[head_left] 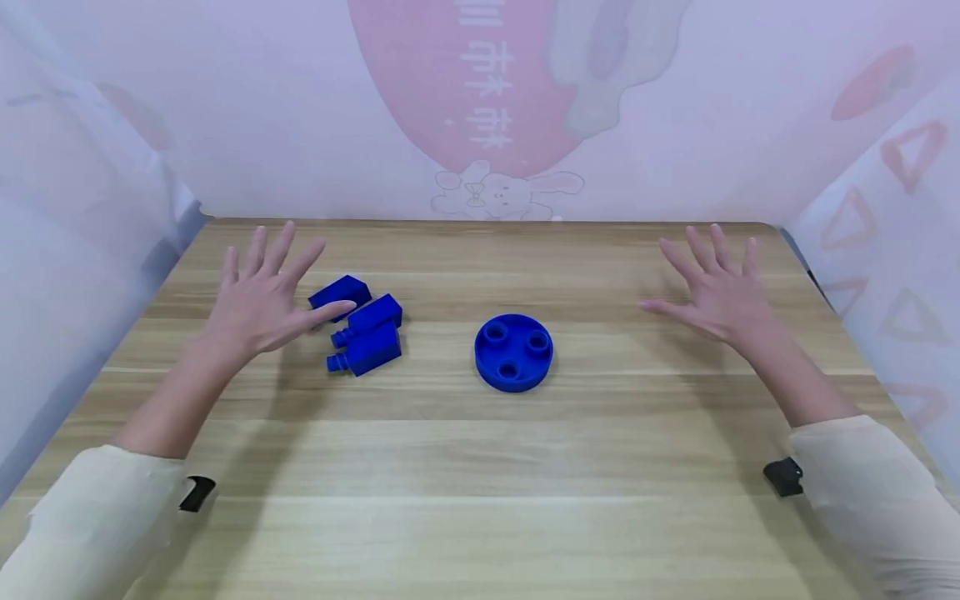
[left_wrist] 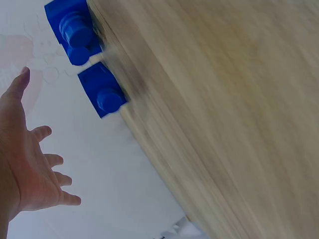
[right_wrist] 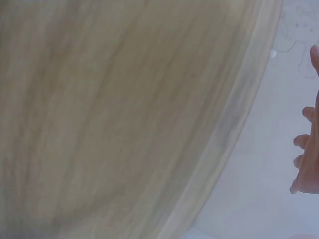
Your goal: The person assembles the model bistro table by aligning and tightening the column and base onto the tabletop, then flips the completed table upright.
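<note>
My left hand [head_left: 258, 308] is held above the table's left side with fingers spread and nothing in it. Its thumb reaches over several blue bottle-shaped blocks [head_left: 377, 348] lying on their sides, each visible neck ridged; in the left wrist view these blue blocks [left_wrist: 101, 89] show their neck ends. A round blue tray [head_left: 513, 379] with a raised rim and three ring-shaped sockets lies at the table's middle. Over the right side hovers my right hand [head_left: 720, 296], fingers spread, holding nothing. In the right wrist view only part of the right hand [right_wrist: 311, 164] shows.
The wooden table [head_left: 480, 500] ends at a pale backdrop [head_left: 285, 125] printed with a rabbit and a pink shape. Similar pale sheets stand along the left and right sides. Black wrist pieces [head_left: 783, 477] jut out beside both sleeves.
</note>
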`<move>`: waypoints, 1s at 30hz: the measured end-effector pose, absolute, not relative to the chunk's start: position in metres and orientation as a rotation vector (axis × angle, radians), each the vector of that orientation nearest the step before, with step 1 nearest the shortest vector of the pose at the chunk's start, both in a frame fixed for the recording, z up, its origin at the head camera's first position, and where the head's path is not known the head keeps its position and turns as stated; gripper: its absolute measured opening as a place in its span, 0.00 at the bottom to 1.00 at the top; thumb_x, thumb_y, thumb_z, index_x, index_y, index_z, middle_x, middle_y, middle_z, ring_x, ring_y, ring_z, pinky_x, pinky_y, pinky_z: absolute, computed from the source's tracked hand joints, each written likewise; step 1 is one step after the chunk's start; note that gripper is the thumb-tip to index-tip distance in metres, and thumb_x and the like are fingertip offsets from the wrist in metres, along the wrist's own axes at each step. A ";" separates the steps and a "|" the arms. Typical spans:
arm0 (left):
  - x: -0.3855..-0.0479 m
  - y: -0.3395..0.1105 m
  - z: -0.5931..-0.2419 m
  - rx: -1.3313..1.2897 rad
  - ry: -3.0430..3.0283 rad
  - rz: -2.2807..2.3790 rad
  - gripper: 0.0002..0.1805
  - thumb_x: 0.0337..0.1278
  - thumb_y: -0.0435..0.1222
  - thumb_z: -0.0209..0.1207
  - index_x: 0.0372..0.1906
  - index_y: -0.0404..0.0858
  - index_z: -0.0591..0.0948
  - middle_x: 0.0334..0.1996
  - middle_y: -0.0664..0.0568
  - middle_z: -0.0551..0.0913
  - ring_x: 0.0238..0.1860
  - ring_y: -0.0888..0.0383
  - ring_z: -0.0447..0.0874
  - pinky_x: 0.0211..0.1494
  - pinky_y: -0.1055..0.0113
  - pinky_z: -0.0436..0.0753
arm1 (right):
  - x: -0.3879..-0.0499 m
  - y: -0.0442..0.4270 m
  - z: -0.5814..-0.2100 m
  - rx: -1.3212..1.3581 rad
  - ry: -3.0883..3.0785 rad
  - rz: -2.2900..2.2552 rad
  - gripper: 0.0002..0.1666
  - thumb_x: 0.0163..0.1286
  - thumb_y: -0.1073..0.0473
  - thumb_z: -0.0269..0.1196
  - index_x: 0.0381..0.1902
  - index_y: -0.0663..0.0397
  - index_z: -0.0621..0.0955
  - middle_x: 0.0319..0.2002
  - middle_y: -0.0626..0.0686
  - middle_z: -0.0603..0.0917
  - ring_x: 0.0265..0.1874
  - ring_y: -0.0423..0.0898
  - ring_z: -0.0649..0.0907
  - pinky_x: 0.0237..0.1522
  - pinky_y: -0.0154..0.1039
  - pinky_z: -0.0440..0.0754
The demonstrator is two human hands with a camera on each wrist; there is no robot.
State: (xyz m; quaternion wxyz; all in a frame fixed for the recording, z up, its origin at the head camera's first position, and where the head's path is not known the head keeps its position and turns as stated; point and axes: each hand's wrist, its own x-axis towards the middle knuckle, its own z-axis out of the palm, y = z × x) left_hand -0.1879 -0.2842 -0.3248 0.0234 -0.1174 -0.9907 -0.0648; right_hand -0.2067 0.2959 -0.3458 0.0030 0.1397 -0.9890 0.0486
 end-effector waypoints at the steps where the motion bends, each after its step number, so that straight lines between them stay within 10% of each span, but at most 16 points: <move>1: -0.188 -0.282 -0.324 -0.372 -3.065 -0.210 0.55 0.62 0.74 0.50 0.84 0.47 0.53 0.84 0.39 0.37 0.82 0.34 0.26 0.76 0.28 0.30 | -0.207 0.293 -0.345 0.451 -3.097 0.155 0.59 0.69 0.19 0.50 0.85 0.44 0.50 0.83 0.65 0.41 0.81 0.63 0.32 0.71 0.72 0.21; 7: -0.190 -0.266 -0.320 -0.421 -3.074 -0.190 0.55 0.61 0.72 0.53 0.84 0.46 0.55 0.84 0.37 0.42 0.82 0.35 0.29 0.77 0.29 0.33 | -0.206 0.279 -0.340 0.511 -3.074 0.168 0.58 0.69 0.21 0.53 0.84 0.47 0.54 0.83 0.64 0.43 0.82 0.64 0.37 0.73 0.72 0.24; 16: -0.182 -0.243 -0.317 -0.537 -3.177 -0.190 0.55 0.60 0.69 0.59 0.82 0.41 0.59 0.79 0.32 0.57 0.79 0.30 0.47 0.76 0.30 0.52 | -0.203 0.254 -0.334 0.690 -2.978 0.257 0.54 0.66 0.32 0.67 0.80 0.54 0.64 0.79 0.66 0.60 0.79 0.67 0.56 0.76 0.69 0.54; 23: -0.175 -0.230 -0.315 -0.672 -3.115 -0.300 0.39 0.56 0.51 0.74 0.66 0.31 0.79 0.57 0.32 0.81 0.57 0.35 0.81 0.55 0.40 0.82 | -0.200 0.223 -0.334 0.765 -3.040 0.568 0.49 0.66 0.37 0.72 0.75 0.58 0.71 0.73 0.66 0.71 0.73 0.66 0.68 0.71 0.66 0.67; 30: -0.176 -0.227 -0.319 -0.727 -3.179 -0.528 0.30 0.54 0.42 0.77 0.55 0.24 0.83 0.46 0.35 0.87 0.48 0.41 0.86 0.51 0.45 0.85 | -0.200 0.192 -0.344 1.036 -3.051 0.786 0.49 0.59 0.43 0.78 0.71 0.62 0.75 0.66 0.65 0.79 0.66 0.63 0.77 0.67 0.62 0.74</move>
